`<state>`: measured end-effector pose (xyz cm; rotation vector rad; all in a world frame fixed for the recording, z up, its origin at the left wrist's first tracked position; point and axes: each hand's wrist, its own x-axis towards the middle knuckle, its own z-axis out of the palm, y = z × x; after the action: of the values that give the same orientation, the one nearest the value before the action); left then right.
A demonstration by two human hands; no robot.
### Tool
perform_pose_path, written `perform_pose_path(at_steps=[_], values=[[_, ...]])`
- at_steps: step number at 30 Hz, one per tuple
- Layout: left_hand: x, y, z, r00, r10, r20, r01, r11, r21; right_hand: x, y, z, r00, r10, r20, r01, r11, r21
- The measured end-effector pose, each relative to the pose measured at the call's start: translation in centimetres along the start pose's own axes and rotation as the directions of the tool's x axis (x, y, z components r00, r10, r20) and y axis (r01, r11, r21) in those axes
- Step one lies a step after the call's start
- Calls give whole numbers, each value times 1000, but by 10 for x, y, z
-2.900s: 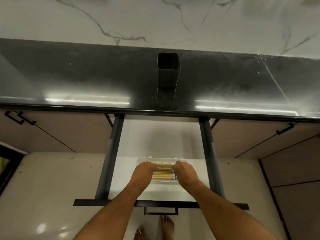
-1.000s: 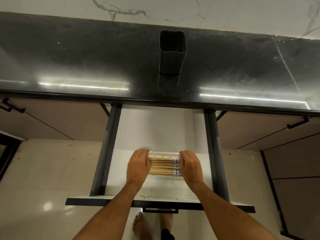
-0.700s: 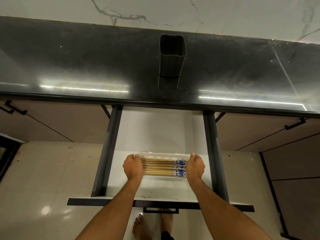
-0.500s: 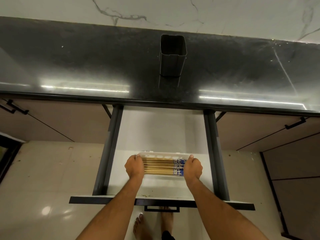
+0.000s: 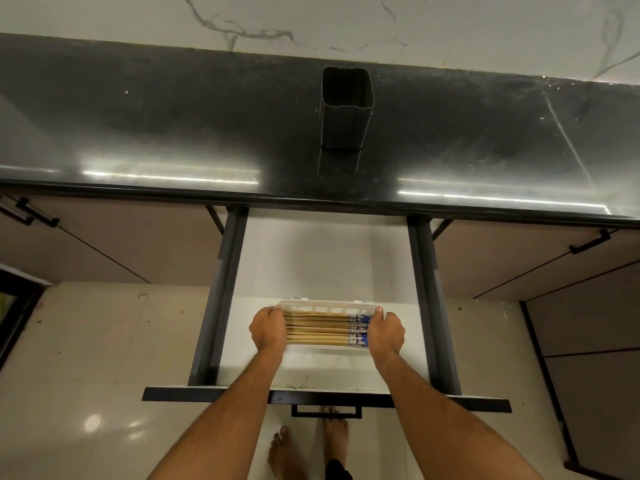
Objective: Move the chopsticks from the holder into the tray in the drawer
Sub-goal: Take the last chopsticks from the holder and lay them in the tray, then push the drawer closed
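Several wooden chopsticks (image 5: 317, 328) with blue-and-white patterned ends lie side by side in a clear plastic tray (image 5: 325, 304) on the white floor of the open drawer (image 5: 322, 261). My left hand (image 5: 268, 330) grips the tray's left end and my right hand (image 5: 385, 330) grips its right end, fingers curled over the rims. The dark square holder (image 5: 347, 107) stands upright on the black countertop, and I see nothing in it.
The black countertop (image 5: 173, 126) runs across the view beneath a marble wall. Dark drawer rails (image 5: 221, 292) flank the drawer; its front panel and handle (image 5: 325, 408) are nearest me. Closed cabinet doors sit on both sides. My bare feet (image 5: 311, 445) stand on the tiled floor.
My hands moved from lying over the chopsticks out to the tray's two ends and closed on it. The tray has stayed in about the same place in the drawer.
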<state>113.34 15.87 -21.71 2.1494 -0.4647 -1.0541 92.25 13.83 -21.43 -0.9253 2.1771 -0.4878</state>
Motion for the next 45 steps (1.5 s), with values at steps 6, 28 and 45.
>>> perform_pose_path(at_steps=[6, 28, 45], values=[[-2, -5, -5, 991, 116, 59, -121, 989, 87, -4, 1, -5, 998, -53, 41, 54, 998, -31], [-96, -3, -41, 436, 794, 425, -789, 110, 604, -87, 4, -55, 599, -755, 267, 737, 389, -553], [-218, -77, -71, 482, 774, 411, -735, 102, 670, -172, 95, -96, 497, -797, 343, 784, 243, -570]])
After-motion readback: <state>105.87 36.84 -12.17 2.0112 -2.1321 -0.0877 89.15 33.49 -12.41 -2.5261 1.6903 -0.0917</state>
